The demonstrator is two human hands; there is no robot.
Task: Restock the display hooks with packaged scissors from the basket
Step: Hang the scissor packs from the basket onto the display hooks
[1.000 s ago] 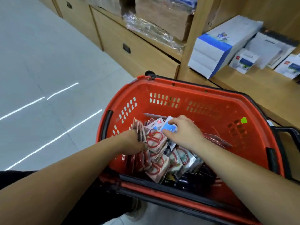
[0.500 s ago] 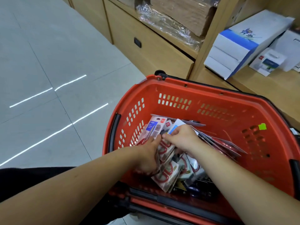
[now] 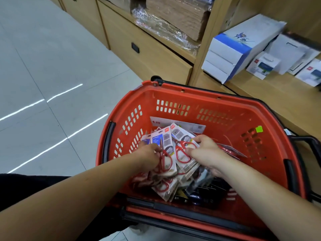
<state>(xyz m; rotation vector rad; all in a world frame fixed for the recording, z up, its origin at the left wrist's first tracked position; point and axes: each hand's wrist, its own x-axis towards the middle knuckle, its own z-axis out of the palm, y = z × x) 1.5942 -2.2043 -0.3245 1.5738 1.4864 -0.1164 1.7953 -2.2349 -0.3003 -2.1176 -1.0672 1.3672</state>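
Note:
A red plastic basket (image 3: 217,108) stands in front of me with several carded packs of red-handled scissors piled inside. My left hand (image 3: 149,157) grips a stack of packs (image 3: 165,146) at its left side, thumb across a blue-topped card. My right hand (image 3: 206,152) pinches another scissors pack (image 3: 181,145) at its right edge, thumb on the front. More packs (image 3: 165,186) lie loose under both hands. No display hooks are in view.
Wooden shelving (image 3: 260,94) runs along the right behind the basket, with white and blue boxes (image 3: 234,49) and small packaged goods (image 3: 262,65). Wooden drawers (image 3: 144,53) and wrapped cardboard (image 3: 173,20) sit further back. Grey tiled floor (image 3: 43,75) spreads to the left.
Both hands have gathered the packs into an upright fan and lifted them a little. The view has shifted so the basket sits lower and further right.

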